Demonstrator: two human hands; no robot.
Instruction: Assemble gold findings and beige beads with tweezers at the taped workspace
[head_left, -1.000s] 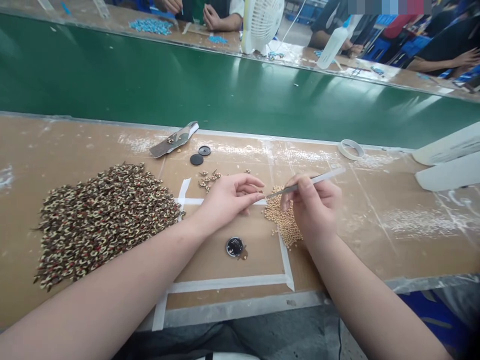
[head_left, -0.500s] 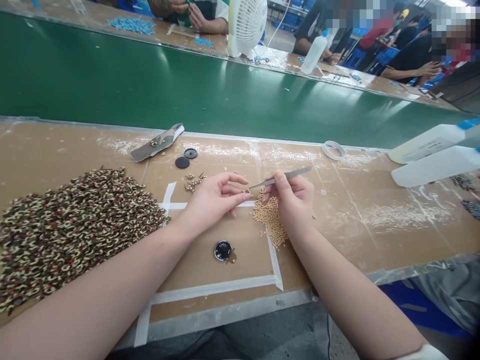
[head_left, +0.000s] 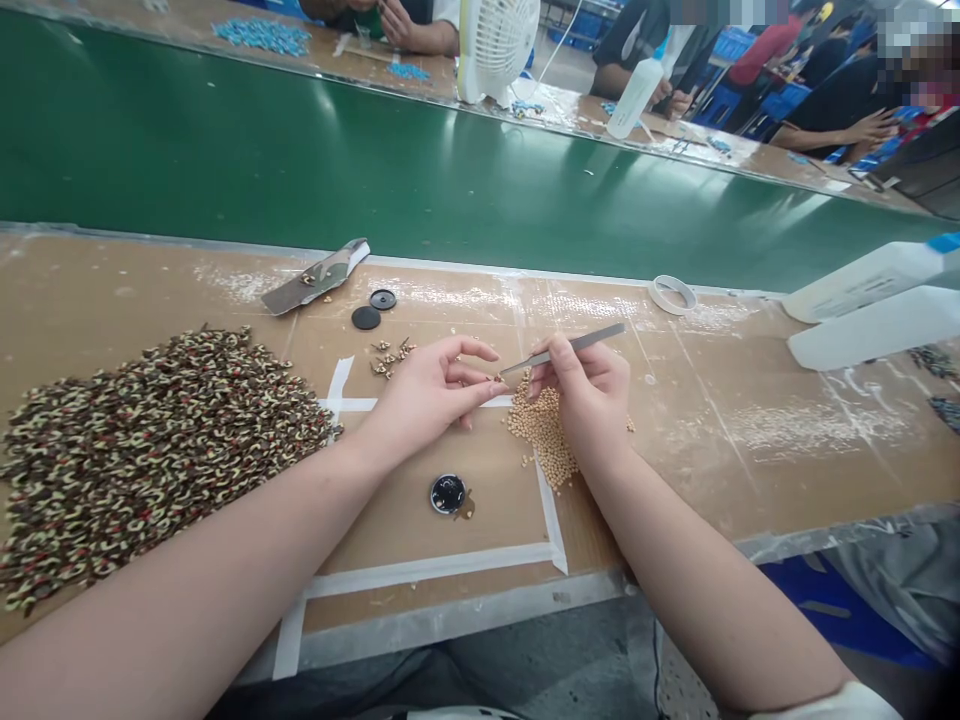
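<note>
My left hand (head_left: 431,392) pinches a tiny patterned piece (head_left: 496,379) between thumb and forefinger over the taped square. My right hand (head_left: 589,395) grips metal tweezers (head_left: 564,348), whose tips meet that piece. Under my right hand lies a heap of small beige beads (head_left: 546,432). A large pile of brown, cream and red patterned pieces (head_left: 142,445) spreads at the left. A few finished-looking pieces (head_left: 390,356) lie just beyond my left hand.
A small black dish of dark liquid (head_left: 448,493) sits near the front. Two black caps (head_left: 373,309), a camouflage-patterned scrap (head_left: 315,277), a tape ring (head_left: 672,294) and white squeeze bottles (head_left: 870,300) lie further back. Beyond runs a green conveyor belt (head_left: 375,170); other people work across it by a white fan (head_left: 497,45).
Both hands stay together at the bead heap; the tweezer tips remain at the piece in my left fingers. The view has shifted slightly.
</note>
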